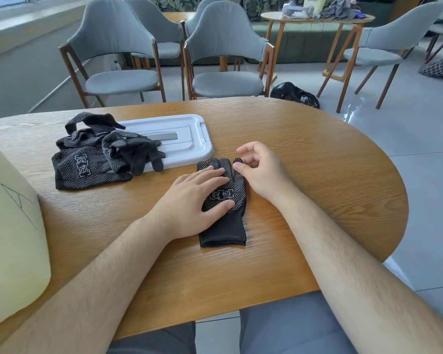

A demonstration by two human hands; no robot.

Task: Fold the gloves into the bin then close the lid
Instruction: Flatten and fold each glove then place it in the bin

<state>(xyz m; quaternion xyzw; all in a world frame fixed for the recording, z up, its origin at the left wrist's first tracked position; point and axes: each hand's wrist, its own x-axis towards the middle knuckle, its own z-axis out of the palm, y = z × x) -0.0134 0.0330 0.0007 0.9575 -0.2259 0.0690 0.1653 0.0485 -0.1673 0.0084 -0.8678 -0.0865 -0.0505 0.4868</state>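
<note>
Oval wood-grain surface (317, 180), grey upholstered chairs (223, 47) behind it.

Far left edge: pale yellow translucent plastic container (13, 238), most likely the bin. It's cut off by the frame and its inside is not visible, so I can't tell if any gloves are in it.

Next right: loose pile of black knit gloves with white grip dots (92, 159), unfolded and tangled, lying partly on the flat white plastic lid (187, 131). The lid is off and sits on the surface well apart from the bin.

Centre: single black dotted glove (228, 226) laid flat, cuff toward the person, fingers pointing away.

Left hand (189, 203) is spread, palm down, pressing the glove's palm area.

Right hand (261, 172) is just beside the glove's fingertips, fingers curled with thumb and index close together. Can't tell whether it pinches a glove finger or only touches it.

Progress judged early. One glove is being flattened for a fold, with no fold visible on it yet. Left to do: fold it, fold the pile, place everything in the bin, clear the lid and close it.
</note>
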